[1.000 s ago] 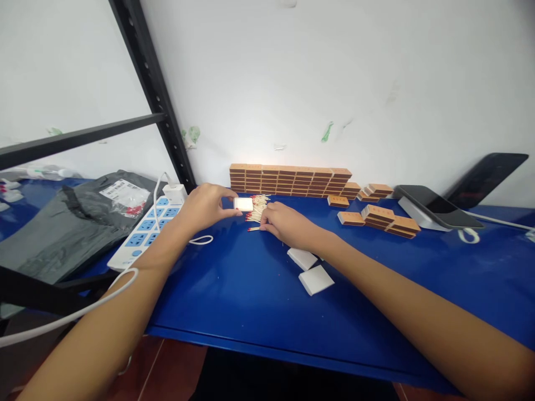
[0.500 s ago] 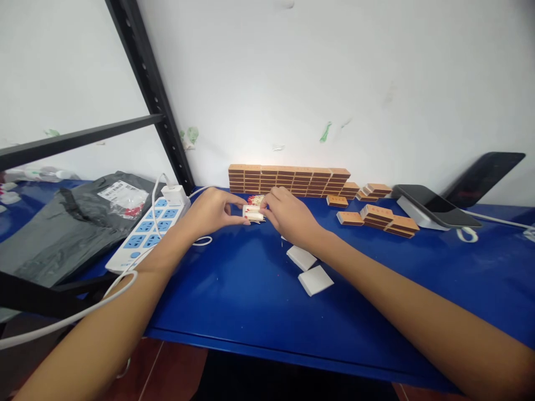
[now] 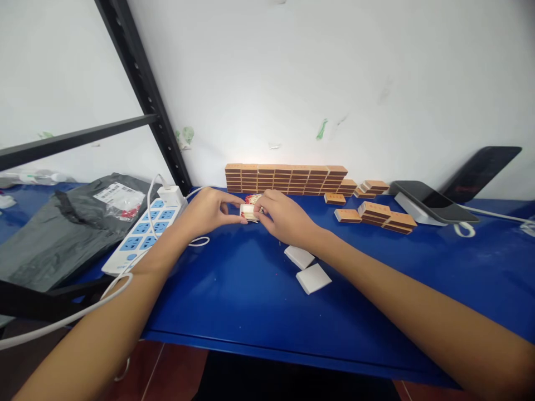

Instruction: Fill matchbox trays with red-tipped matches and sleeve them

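Observation:
My left hand (image 3: pixel 207 213) pinches a small white matchbox tray (image 3: pixel 247 212) holding red-tipped matches, just above the blue table (image 3: pixel 234 295). Closed around a bunch of matches, my right hand (image 3: pixel 284 217) presses them against the tray's right end. A few loose matches (image 3: pixel 253 197) lie on the table behind the two hands. Two empty white trays (image 3: pixel 307 268) sit beside my right forearm.
A wall of stacked brown matchboxes (image 3: pixel 288 179) lines the back, with loose ones (image 3: pixel 378 214) to its right. A white and blue power strip (image 3: pixel 144 234) with cables and a grey plastic bag (image 3: pixel 62 225) lie left. A black shelf frame (image 3: pixel 142 94) rises at left. Dark devices (image 3: pixel 434 199) rest at right.
My right hand lifted off the match pile on the table and came up to the tray in my left hand. The tray now has matches in it.

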The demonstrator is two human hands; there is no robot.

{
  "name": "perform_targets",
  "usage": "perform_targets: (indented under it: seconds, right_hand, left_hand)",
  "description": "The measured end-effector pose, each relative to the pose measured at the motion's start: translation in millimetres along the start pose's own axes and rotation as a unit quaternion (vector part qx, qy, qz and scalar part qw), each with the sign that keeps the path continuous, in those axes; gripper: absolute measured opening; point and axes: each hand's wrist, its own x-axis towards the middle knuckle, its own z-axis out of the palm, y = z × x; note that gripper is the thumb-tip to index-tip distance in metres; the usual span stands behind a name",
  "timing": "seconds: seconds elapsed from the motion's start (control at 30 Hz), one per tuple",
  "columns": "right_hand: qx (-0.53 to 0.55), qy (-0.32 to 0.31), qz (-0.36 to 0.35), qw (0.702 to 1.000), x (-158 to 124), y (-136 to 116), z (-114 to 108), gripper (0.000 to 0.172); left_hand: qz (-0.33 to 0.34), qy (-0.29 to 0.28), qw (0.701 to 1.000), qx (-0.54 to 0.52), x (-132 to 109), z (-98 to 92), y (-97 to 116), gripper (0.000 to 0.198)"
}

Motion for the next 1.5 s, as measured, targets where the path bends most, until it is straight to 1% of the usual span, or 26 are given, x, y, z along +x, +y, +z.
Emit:
perform_targets:
  seconds: [0.13,0.23,0.3,0.5,0.8,0.97,1.07,1.17,1.3,1.5]
  right_hand:
    - [0.012,0.023,0.024,0.999,-0.1,1.0,-0.5,0.013]
    - [0.001,0.003,0.044,0.999,-2.0,3.5,3.9,0.009]
    - [-0.012,-0.02,0.045,0.999,-3.2,5.3,8.1,0.009]
    - [-0.023,-0.077,0.047,0.996,-2.6,4.9,14.7,0.009]
    - [0.005,-0.103,0.033,0.994,-3.0,3.5,9.8,0.012]
    - [0.021,-0.13,0.033,0.991,-3.5,6.6,7.7,0.008]
    - [0.032,-0.132,0.039,0.99,-3.4,8.5,8.8,0.004]
    - [0.033,-0.135,0.045,0.989,-2.9,9.2,10.1,0.005]
    - [0.034,-0.13,0.031,0.99,-2.4,8.6,10.2,0.011]
    - [0.025,-0.132,0.035,0.99,-1.7,8.8,6.8,0.011]
  left_hand:
    - [-0.02,0.019,0.998,0.065,1.0,-5.6,-2.8,0.035]
    - [-0.051,0.041,0.991,0.117,1.6,-9.2,-4.1,0.036]
    - [-0.065,0.044,0.988,0.131,1.9,-9.7,-4.5,0.039]
    - [-0.053,0.034,0.989,0.135,2.6,-6.8,-6.7,0.034]
    - [-0.057,0.039,0.987,0.147,2.0,-7.9,-5.4,0.034]
    - [-0.054,0.035,0.988,0.143,2.1,-7.1,-5.6,0.031]
    - [-0.054,0.035,0.988,0.141,1.9,-6.8,-5.1,0.029]
    - [-0.06,0.032,0.988,0.141,1.6,-6.7,-4.5,0.029]
    - [-0.055,0.027,0.988,0.14,1.6,-6.7,-5.6,0.03]
    - [-0.043,0.021,0.989,0.136,1.9,-6.5,-8.4,0.033]
